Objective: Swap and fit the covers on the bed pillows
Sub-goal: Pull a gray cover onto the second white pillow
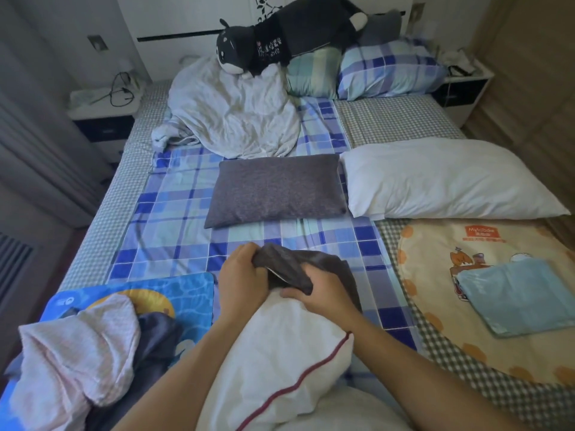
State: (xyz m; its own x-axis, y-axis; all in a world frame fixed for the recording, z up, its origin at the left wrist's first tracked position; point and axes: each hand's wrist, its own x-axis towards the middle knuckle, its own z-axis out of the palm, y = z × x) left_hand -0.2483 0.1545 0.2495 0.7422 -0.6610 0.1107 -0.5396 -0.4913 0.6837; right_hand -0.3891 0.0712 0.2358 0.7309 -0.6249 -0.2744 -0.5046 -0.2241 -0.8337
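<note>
A white pillow (280, 353) with a dark red piped seam lies against me at the bed's near edge. A dark grey cover (295, 262) is bunched over its far end. My left hand (241, 278) grips the cover's left side, and my right hand (320, 290) grips its right side at the opening. Beyond them a pillow in a grey cover (275, 189) lies flat on the blue checked sheet (174, 219). A bare white pillow (441, 178) lies to its right.
A pile of pink and dark cloth (77, 353) sits at the near left on a blue mat. A cream cartoon mat (497, 293) with a folded light-blue cloth (522, 297) lies at the right. A crumpled quilt (230, 110), plaid pillows (389, 70) and a plush toy (280, 35) crowd the headboard.
</note>
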